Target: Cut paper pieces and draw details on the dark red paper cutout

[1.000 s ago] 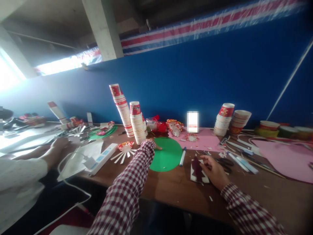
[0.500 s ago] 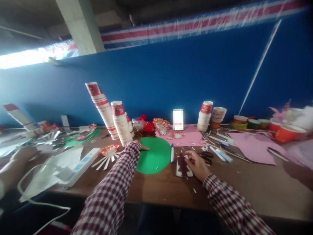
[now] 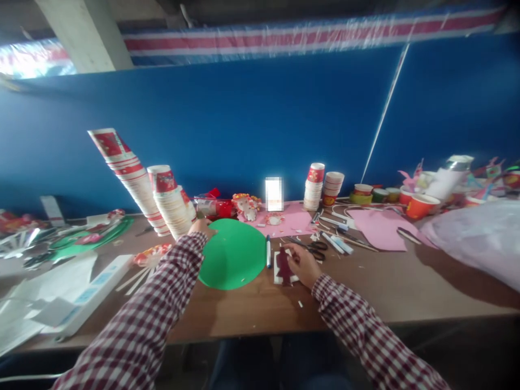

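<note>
Two maroon-and-white checked sleeves (image 3: pixel 122 325) reach forward over the front edge of a brown tabletop (image 3: pixel 244 319). Off to the left lies a white power strip (image 3: pixel 101 288). Ahead of the right sleeve, a small white scrap (image 3: pixel 300 304) lies loose on the wood. Just beyond it, a dark maroon cutout (image 3: pixel 285 268) with a jagged outline lies on a white, roughly square piece (image 3: pixel 277 275). The right hand (image 3: pixel 304 264) bends its fingers over the cutout's right side; whether they pinch it or only touch it, I cannot tell. A slim marker (image 3: pixel 268 253), white with dark blue ends, lies between the cutout and a flat green disc (image 3: pixel 233 254). The left hand (image 3: pixel 201 228) is at the disc's far left edge, near a stack of cups; I cannot tell whether it grips anything. Black-handled scissors (image 3: pixel 318 247) lie just past the right hand. Farther back, a pink sheet (image 3: pixel 294 221) is strewn with paper bits. Stacks of red-and-white paper cups (image 3: pixel 136 184) rise left and right of it. Behind them runs a blue partition (image 3: pixel 244 119), topped by striped plastic sheeting (image 3: pixel 264 40).
</note>
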The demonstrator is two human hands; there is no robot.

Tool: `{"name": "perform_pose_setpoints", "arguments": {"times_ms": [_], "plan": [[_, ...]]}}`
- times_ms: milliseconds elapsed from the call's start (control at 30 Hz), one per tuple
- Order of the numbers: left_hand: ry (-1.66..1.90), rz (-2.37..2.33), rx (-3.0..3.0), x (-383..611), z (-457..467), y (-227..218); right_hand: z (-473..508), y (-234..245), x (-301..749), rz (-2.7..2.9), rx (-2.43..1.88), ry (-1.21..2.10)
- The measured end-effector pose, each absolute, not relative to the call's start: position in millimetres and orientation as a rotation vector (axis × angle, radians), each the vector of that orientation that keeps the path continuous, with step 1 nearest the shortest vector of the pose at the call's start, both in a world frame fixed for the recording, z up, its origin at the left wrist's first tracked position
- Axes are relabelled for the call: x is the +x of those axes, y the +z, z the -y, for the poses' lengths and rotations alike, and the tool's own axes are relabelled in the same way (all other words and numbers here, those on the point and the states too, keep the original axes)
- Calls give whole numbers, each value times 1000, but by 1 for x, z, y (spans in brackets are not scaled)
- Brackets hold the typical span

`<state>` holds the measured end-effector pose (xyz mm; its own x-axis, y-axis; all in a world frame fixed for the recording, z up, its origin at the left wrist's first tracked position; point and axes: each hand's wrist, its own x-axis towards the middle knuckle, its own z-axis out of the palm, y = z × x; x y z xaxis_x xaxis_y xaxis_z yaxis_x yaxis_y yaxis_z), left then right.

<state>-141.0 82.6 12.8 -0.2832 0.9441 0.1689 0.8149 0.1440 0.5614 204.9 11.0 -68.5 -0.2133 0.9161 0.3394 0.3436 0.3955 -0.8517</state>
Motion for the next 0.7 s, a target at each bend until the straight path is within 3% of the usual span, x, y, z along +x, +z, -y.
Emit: {"name": "perform_pose_setpoints", "arguments": {"times_ms": [167,700], "plan": [[872,-2184,1616,-138,-68,32,-12,-69,204,1695,-1103,857],[1786,-1318,1117,-129,-7,56,-24,-53,220,1560,-1116,1011]]}}
